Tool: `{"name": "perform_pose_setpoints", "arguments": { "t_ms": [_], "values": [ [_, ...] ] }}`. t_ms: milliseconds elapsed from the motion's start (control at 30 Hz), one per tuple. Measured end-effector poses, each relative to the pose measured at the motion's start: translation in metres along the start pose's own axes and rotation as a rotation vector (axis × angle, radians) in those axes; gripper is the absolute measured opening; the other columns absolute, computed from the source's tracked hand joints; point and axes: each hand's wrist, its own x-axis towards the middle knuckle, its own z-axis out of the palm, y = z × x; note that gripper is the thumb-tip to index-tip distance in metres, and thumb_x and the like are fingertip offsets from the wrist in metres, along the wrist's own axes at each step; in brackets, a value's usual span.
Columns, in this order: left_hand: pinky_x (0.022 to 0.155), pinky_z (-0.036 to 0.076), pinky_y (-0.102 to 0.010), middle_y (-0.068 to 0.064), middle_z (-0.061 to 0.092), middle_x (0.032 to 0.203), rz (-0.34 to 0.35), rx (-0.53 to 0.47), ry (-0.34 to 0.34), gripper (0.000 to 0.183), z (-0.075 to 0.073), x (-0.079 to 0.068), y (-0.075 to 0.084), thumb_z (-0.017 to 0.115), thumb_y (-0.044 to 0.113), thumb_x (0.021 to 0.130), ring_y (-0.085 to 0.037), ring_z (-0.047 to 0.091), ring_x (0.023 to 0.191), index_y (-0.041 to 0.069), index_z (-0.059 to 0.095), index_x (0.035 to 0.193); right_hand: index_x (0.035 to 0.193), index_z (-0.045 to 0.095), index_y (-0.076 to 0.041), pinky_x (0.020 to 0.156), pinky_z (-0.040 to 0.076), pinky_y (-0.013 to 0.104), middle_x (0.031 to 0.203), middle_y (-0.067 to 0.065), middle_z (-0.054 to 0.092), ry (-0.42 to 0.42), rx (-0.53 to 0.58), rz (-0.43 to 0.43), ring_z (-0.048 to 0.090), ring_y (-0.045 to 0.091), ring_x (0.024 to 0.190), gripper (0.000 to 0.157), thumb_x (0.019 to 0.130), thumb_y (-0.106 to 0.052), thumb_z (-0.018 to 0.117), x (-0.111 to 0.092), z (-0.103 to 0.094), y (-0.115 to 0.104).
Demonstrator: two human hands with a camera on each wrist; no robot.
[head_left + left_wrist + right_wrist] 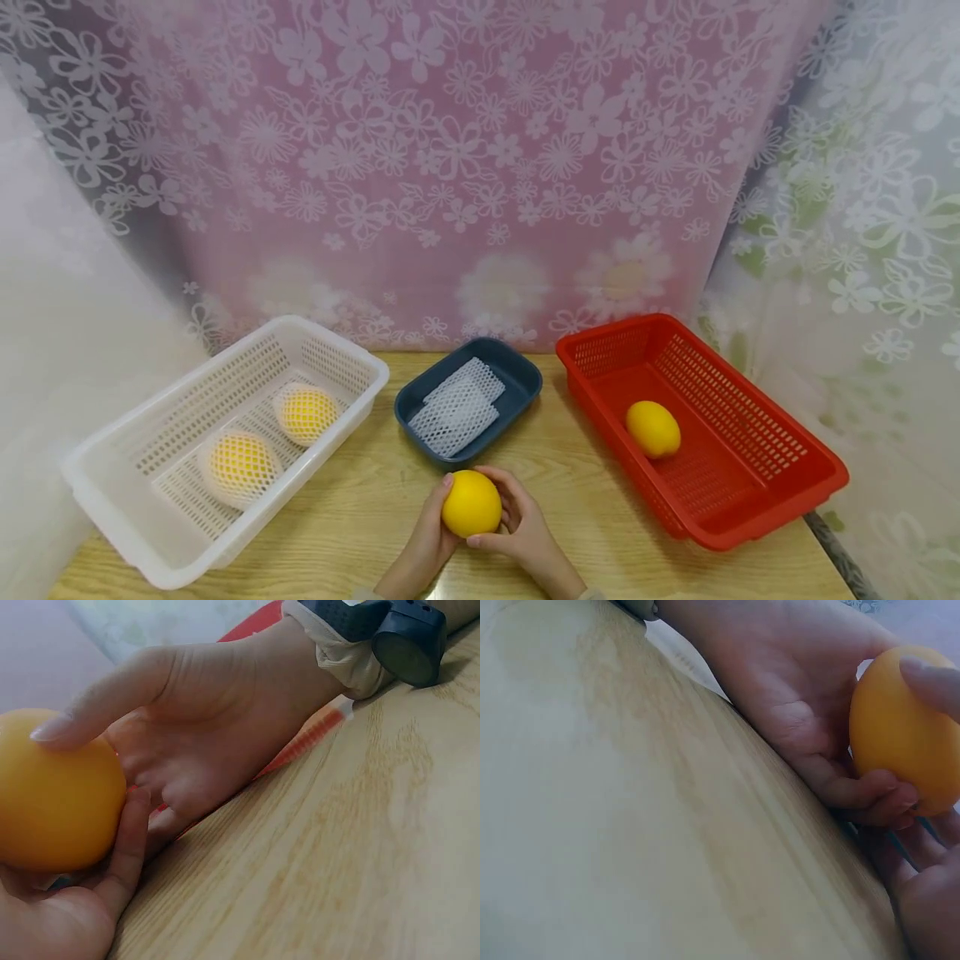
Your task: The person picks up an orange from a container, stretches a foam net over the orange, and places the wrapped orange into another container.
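Note:
Both of my hands hold one smooth yellow lemon [471,503] low above the front middle of the table. On its left side is my left hand [431,533], with the thumb along the upper left of the fruit. My right hand [521,527] grips it from the right, thumb at the lower front and fingers curved round the far side. In the left wrist view the right thumb presses on top of the lemon [56,795]. Left fingers curl under the lemon [904,739] in the right wrist view. Its underside is partly hidden by the hands.
Behind the hands stands a dark blue tray [525,392] holding white foam net sleeves [457,417]. To the left, a white basket [112,517] contains two net-covered yellow fruits [242,467]. A red basket [750,521] on the right holds another lemon [653,429].

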Motion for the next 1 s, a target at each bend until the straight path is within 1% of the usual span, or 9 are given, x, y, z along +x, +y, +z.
{"name": "perform_pose_setpoints", "arguments": {
  "t_ms": [167,267,333,400,467,533,667,833,1000],
  "values": [
    [0.093,0.049,-0.031,-0.003,0.055,0.113,0.013,0.037,0.021,0.045,0.000,0.000,-0.001,0.035,0.036,0.106,-0.014,0.057,0.103,-0.001,0.046,0.129,0.145,0.040,-0.002,0.105,0.040,0.025,0.145,0.021,0.043,-0.003,-0.016,-0.026,0.049,0.018,0.126,0.076,0.081,-0.001,0.080,-0.002,0.001,0.001],
    [0.089,0.049,-0.027,-0.003,0.061,0.109,0.079,0.236,0.113,0.047,0.000,-0.001,-0.002,0.036,0.034,0.107,-0.012,0.059,0.097,-0.006,0.053,0.126,0.145,0.040,0.000,0.106,0.040,0.026,0.145,0.022,0.043,0.019,-0.005,-0.038,0.049,0.019,0.127,0.077,0.080,0.000,0.081,-0.003,0.002,0.000],
    [0.085,0.049,-0.026,-0.004,0.065,0.103,0.185,0.416,0.201,0.041,-0.003,-0.002,-0.004,0.040,0.028,0.107,-0.012,0.060,0.092,-0.005,0.062,0.117,0.145,0.040,0.001,0.105,0.041,0.027,0.145,0.022,0.042,0.038,-0.002,-0.031,0.049,0.021,0.126,0.077,0.080,0.000,0.081,-0.004,0.002,0.000],
    [0.082,0.049,-0.024,-0.003,0.068,0.098,0.289,0.567,0.297,0.034,-0.005,-0.002,-0.006,0.044,0.024,0.107,-0.011,0.061,0.088,0.001,0.068,0.107,0.144,0.041,-0.001,0.105,0.042,0.027,0.145,0.020,0.043,0.063,-0.006,-0.011,0.049,0.021,0.126,0.077,0.079,-0.002,0.081,-0.004,0.002,-0.001],
    [0.083,0.050,-0.024,-0.003,0.069,0.099,0.395,0.631,0.336,0.026,-0.007,-0.001,-0.008,0.048,0.019,0.106,-0.012,0.062,0.089,0.006,0.070,0.106,0.145,0.042,-0.002,0.104,0.042,0.027,0.145,0.018,0.043,0.081,-0.023,0.009,0.049,0.022,0.126,0.076,0.080,-0.003,0.082,-0.004,0.002,-0.001],
    [0.085,0.051,-0.025,-0.006,0.069,0.106,0.478,0.637,0.303,0.021,-0.007,-0.001,-0.009,0.050,0.014,0.104,-0.014,0.063,0.093,0.007,0.068,0.111,0.144,0.043,-0.004,0.103,0.042,0.026,0.145,0.017,0.044,0.098,-0.047,0.016,0.050,0.022,0.126,0.076,0.079,-0.004,0.082,-0.004,0.002,-0.001],
    [0.090,0.051,-0.025,-0.012,0.064,0.121,0.551,0.607,0.164,0.026,-0.006,-0.001,-0.011,0.051,0.004,0.102,-0.016,0.061,0.104,0.003,0.061,0.126,0.142,0.046,-0.007,0.102,0.044,0.026,0.142,0.015,0.047,0.123,-0.097,-0.017,0.051,0.023,0.123,0.075,0.077,-0.004,0.084,-0.004,0.002,0.000],
    [0.092,0.050,-0.027,-0.019,0.055,0.132,0.541,0.540,0.031,0.036,-0.007,0.001,-0.013,0.052,-0.001,0.099,-0.017,0.057,0.110,-0.002,0.052,0.135,0.139,0.047,-0.007,0.102,0.044,0.026,0.139,0.015,0.048,0.174,-0.121,-0.107,0.052,0.021,0.122,0.075,0.075,-0.003,0.086,-0.003,0.002,0.003],
    [0.092,0.051,-0.029,-0.022,0.049,0.136,0.503,0.466,-0.012,0.040,-0.007,0.002,-0.013,0.051,-0.001,0.100,-0.018,0.058,0.113,-0.003,0.045,0.140,0.141,0.039,0.004,0.104,0.042,0.026,0.139,0.026,0.043,0.235,-0.079,-0.183,0.050,0.020,0.124,0.079,0.075,0.003,0.083,-0.003,0.002,0.003]
  ]
}}
